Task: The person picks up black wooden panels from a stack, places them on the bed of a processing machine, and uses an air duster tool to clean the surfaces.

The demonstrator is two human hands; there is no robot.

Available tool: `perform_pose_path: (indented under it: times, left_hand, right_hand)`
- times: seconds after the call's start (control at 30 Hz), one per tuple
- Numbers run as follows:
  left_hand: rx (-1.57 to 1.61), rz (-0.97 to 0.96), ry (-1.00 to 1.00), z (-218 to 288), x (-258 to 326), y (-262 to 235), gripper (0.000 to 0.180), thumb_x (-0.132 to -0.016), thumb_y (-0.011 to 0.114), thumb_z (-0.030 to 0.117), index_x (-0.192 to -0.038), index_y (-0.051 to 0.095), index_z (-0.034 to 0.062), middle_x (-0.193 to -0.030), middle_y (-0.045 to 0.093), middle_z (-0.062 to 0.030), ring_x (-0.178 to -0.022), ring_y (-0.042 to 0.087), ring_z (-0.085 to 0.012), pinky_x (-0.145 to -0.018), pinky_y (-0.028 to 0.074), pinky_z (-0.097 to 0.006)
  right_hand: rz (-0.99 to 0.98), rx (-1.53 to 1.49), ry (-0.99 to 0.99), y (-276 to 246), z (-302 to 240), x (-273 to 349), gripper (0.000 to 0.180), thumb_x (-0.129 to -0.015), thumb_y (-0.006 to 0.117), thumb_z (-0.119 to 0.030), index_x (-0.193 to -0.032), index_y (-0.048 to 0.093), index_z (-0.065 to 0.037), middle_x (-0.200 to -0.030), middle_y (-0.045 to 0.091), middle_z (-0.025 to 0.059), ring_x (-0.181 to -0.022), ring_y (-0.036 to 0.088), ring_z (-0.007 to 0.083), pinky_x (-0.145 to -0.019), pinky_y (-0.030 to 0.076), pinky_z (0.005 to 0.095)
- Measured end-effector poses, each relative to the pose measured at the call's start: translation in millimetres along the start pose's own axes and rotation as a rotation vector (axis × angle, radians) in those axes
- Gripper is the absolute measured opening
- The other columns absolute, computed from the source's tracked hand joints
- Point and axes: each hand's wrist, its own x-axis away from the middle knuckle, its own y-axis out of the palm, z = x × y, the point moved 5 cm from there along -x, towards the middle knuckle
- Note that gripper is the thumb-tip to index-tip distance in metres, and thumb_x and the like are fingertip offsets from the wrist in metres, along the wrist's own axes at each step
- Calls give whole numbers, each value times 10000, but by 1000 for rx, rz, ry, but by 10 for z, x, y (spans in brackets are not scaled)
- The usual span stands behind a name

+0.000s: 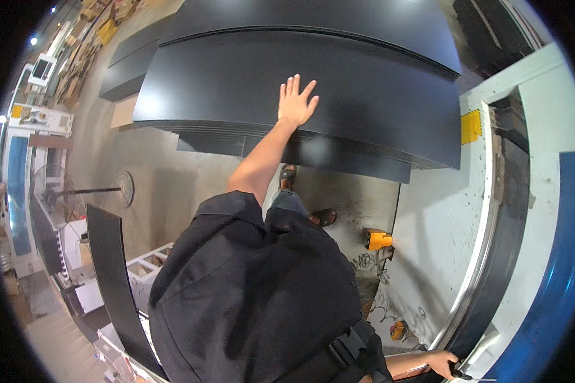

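Observation:
My left hand point(296, 101) lies flat with fingers spread on the top sheet of a stack of black panels point(364, 89). The panels are long, smooth boards with stepped edges facing me. At the lower right, beside the pale machine, my right hand point(442, 364) is closed around a small black-handled tool point(459, 373). A thin metal piece sticks out from it to the right; its exact kind I cannot make out.
A pale machine body point(441, 217) with a metal rail stands on my right. On the floor sits a yellow-orange foot pedal point(378, 239) with coiled cable. To the left are a pedestal fan's round base point(124, 188) and an upright narrow black board point(112, 268).

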Motion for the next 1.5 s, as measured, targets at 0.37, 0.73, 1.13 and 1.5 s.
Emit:
perform_pose_path:
  times: [0.37, 0.73, 1.13, 1.5]
  left_hand:
    - [48, 72, 17, -4, 33, -156, 567, -993, 573, 451, -1511, 518, 227, -1603, 342, -286, -1492, 316, -463, -1214, 231, -616]
    - [545, 166, 48, -188, 60, -391, 546, -960, 655, 320, -1473, 533, 180, -1572, 348, -287, -1479, 311, -480, -1210, 240, -606]
    - [-122, 451, -683, -4783, 954, -1991, 631, -860, 760, 311, -1431, 552, 142, -1513, 448, -237, -1423, 401, -432, -1134, 333, -605]
    - [43, 193, -862, -6390, 1233, -2083, 860, -764, 889, 381, -1516, 515, 194, -1507, 500, -216, -1412, 451, -388, -1176, 365, -495]
  right_hand:
    - [-2241, -969, -159, -1956, -3699, 3972, 364, -995, 646, -200, -1339, 628, -80, -1114, 719, 144, -971, 717, 250, -846, 566, 370]
    - [-2500, -1201, -203, -2702, -5881, 3819, 352, -1058, 587, -243, -1316, 643, -8, -1079, 748, 131, -952, 709, 207, -842, 556, 337]
    - [-2496, -871, 818, -2630, -6734, 3948, 553, -1044, 555, -538, -1337, 500, -72, -1196, 681, 150, -1099, 664, 335, -958, 539, 492]
    - [-2514, -757, 841, -2302, -6766, 4175, 523, -987, 624, -592, -1060, 573, -77, -1029, 710, 89, -1057, 660, 307, -932, 544, 480]
